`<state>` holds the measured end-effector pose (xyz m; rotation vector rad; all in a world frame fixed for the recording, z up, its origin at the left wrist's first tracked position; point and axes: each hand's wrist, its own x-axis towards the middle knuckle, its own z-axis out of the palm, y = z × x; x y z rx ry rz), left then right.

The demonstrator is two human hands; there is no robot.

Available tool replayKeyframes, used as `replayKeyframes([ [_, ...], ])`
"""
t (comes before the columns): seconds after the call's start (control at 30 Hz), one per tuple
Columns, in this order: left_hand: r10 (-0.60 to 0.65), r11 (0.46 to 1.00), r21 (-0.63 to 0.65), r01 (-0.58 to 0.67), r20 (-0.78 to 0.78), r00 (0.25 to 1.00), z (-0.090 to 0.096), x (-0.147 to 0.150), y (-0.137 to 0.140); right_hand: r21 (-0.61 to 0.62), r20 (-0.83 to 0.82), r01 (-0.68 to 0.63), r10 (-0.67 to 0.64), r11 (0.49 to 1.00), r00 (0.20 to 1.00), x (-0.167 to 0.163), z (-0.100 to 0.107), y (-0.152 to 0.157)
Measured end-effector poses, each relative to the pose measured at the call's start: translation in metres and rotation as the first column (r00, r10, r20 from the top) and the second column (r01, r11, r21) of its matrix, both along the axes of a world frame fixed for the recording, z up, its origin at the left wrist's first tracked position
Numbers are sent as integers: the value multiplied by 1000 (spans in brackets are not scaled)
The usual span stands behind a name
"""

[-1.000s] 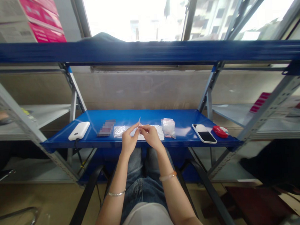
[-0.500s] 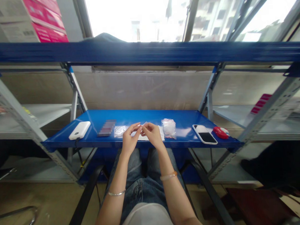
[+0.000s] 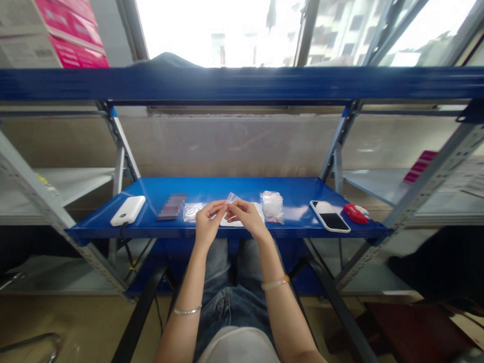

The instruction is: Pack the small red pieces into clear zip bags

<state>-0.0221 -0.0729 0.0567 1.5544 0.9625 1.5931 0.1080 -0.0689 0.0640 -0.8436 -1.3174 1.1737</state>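
Note:
A small clear plastic bag [image 3: 232, 197] stands up between my fingertips, just above the shelf's front part. My left hand [image 3: 207, 221] pinches it from the left, thumb and fingers closed. From the other side my right hand [image 3: 248, 217] grips it with bent fingers. Whatever the bag contains is too small to make out. Beneath my hands lies a white sheet [image 3: 261, 209], mostly covered by them. Close to my left hand is a flat clear packet [image 3: 192, 211]. A stack of clear bags [image 3: 272, 206] sits to the right of my right hand.
The blue shelf [image 3: 226, 183] carries a white power bank [image 3: 128, 210] with a cable at left and a blurred-out flat item [image 3: 172, 207]. At right are a white-edged phone [image 3: 330, 216] and a red-and-white object [image 3: 355, 213]. A blue beam [image 3: 238, 85] crosses overhead.
The clear bag now shows more above my fingertips. My right wrist has shifted slightly right, and both hands remain together over the white sheet.

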Motion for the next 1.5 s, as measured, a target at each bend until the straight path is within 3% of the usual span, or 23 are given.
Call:
replayKeyframes([
  [0.27, 29, 1000, 8, -29, -8, 1000, -2, -1, 2, 28, 67, 18, -20, 999, 998, 0, 5, -5],
  [0.63, 166, 980, 135, -147, -140, 976, 0, 1, -3, -34, 67, 13, -10, 999, 998, 0, 3, -3],
  [0.87, 166, 979, 153, -133, -230, 959, 0, 2, -4, -43, 63, 38, -35, 998, 997, 1, 3, -1],
  [1.07, 241, 961, 211, -180, -311, 919, -3, 4, -4, -49, 118, 25, -19, 998, 993, 3, 1, -2],
  [1.5, 175, 978, 174, -116, -376, 910, -1, 2, -6, 6, 165, 5, -6, 1000, 986, 4, 0, -3],
])
